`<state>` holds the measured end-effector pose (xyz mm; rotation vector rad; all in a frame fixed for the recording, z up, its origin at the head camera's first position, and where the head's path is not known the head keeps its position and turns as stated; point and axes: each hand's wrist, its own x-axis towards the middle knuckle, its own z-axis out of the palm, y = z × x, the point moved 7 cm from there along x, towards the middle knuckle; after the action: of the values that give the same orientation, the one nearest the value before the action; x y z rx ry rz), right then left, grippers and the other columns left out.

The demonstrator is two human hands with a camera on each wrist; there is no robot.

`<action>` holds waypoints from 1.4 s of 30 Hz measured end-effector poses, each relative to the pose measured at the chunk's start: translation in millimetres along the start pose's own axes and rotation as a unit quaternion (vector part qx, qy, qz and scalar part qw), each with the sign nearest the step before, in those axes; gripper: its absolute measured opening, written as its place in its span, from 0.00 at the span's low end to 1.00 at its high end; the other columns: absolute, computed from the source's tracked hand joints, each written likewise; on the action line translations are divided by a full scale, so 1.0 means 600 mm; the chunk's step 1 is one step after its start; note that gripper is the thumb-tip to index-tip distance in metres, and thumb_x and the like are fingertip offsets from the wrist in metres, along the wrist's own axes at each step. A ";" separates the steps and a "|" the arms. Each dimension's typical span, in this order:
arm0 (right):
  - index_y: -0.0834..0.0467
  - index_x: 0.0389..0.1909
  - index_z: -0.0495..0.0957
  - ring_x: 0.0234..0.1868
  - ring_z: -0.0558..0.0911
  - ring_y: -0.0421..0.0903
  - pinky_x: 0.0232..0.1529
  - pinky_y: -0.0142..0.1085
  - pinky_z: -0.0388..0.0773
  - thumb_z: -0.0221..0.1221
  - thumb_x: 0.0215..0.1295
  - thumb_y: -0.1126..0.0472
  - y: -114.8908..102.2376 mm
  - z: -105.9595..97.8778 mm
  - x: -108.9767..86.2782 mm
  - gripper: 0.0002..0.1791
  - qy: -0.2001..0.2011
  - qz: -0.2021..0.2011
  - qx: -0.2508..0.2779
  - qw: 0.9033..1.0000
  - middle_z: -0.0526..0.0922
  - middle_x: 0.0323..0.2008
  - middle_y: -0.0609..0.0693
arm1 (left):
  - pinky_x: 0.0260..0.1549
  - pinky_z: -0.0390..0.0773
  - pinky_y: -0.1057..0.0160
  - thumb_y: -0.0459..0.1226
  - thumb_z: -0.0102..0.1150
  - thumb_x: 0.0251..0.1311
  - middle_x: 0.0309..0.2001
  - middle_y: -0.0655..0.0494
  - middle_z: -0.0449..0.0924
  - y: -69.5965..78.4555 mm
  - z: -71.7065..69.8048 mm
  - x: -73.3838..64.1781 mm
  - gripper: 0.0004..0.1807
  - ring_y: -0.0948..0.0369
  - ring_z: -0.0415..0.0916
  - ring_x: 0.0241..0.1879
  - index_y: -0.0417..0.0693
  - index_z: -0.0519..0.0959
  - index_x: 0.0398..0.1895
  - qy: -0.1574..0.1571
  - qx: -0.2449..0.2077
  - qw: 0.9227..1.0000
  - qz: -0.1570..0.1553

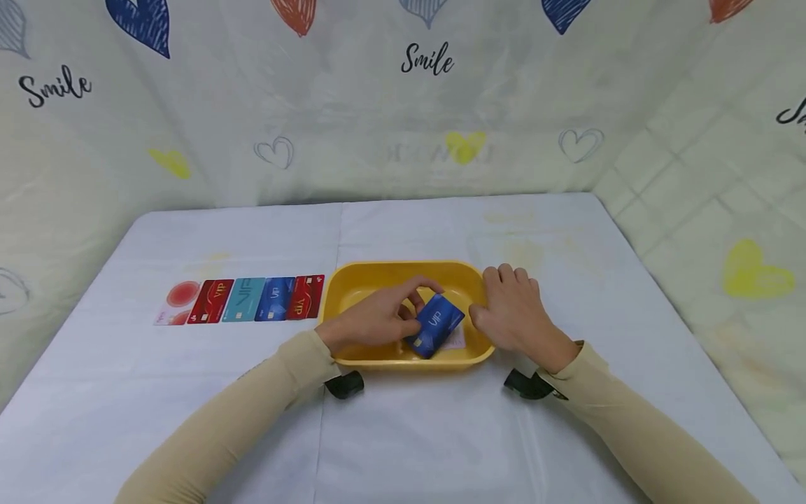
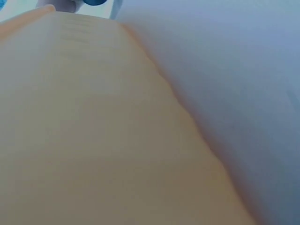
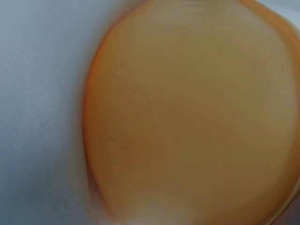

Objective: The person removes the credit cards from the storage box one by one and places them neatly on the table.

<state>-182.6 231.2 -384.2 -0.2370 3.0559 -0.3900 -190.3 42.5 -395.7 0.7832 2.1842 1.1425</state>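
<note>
In the head view my left hand is over the yellow tray, pinching a blue VIP card by its left side between thumb and fingers. The card lies at a slant, and a pale pink card shows partly from beneath it on the tray floor. My right hand grips the tray's right rim, thumb on the inner side. Close up, the tray's wall fills much of the left wrist view. Its rounded corner fills most of the right wrist view. Neither wrist view shows fingers on the cards.
Left of the tray, several cards lie side by side in a row: a white one with red circles, red, teal, blue and red. They rest on a white tablecloth. A patterned curtain stands behind.
</note>
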 end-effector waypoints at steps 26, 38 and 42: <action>0.63 0.44 0.68 0.43 0.65 0.58 0.41 0.46 0.56 0.47 0.64 0.54 -0.002 0.001 0.000 0.17 -0.004 0.000 0.000 1.000 0.67 0.39 0.59 | 0.38 0.87 0.62 0.31 0.59 0.70 0.52 0.48 0.76 0.001 -0.002 -0.002 0.30 0.56 0.84 0.42 0.67 0.65 0.69 0.001 0.002 1.000 0.003; 0.64 0.47 0.69 0.44 0.65 0.59 0.43 0.47 0.58 0.47 0.63 0.54 -0.001 0.001 0.000 0.19 -0.003 0.004 -0.004 1.000 0.68 0.40 0.59 | 0.50 0.86 0.61 0.33 0.60 0.70 0.55 0.48 0.77 0.004 -0.007 -0.006 0.31 0.57 0.84 0.46 0.67 0.64 0.70 0.019 -0.011 1.000 0.004; 0.65 0.47 0.69 0.44 0.65 0.58 0.43 0.47 0.57 0.47 0.64 0.54 0.000 0.001 0.000 0.19 -0.003 0.004 -0.004 1.000 0.68 0.40 0.59 | 0.51 0.86 0.60 0.33 0.60 0.70 0.55 0.48 0.76 0.007 -0.012 -0.010 0.31 0.57 0.84 0.47 0.68 0.64 0.70 0.027 -0.027 0.999 0.005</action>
<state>-182.4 230.9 -384.6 -0.2243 3.0528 -0.3774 -190.1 36.4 -387.7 0.7486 2.1856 1.2345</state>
